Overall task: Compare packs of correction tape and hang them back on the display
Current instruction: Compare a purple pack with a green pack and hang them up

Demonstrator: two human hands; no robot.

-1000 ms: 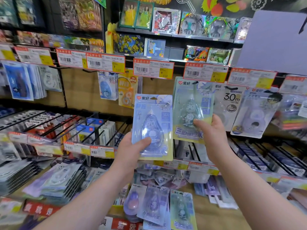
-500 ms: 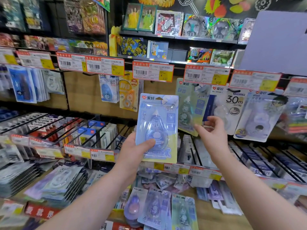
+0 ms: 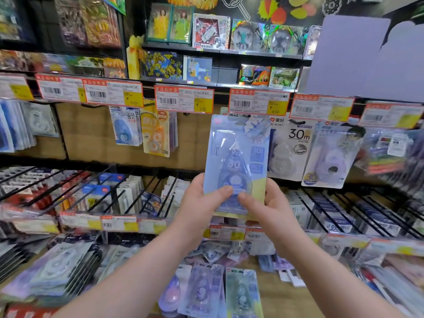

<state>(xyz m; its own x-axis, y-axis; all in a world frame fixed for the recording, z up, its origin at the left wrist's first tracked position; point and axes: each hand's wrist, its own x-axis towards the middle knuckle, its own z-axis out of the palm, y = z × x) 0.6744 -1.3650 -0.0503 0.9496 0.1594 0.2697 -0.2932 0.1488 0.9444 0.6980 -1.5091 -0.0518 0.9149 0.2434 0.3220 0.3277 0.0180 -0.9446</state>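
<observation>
A blue blister pack of correction tape stands upright in front of the display, held at its lower part by both hands. My left hand grips its lower left edge with the thumb across the front. My right hand grips the lower right edge, thumb on the front too. The pack's top reaches up to the price tag of the hook row. The green pack is hidden behind it or hangs out of sight. A white 30 m pack and a lilac pack hang just to the right.
More tape packs hang on the wooden back panel to the left. Black wire racks with price strips jut out below. Loose packs lie on the lower shelf. Toy boxes fill the top shelves.
My right hand let go of the green pack at the hook and came down onto the blue pack. The blue pack moved right and up, toward the hook row.
</observation>
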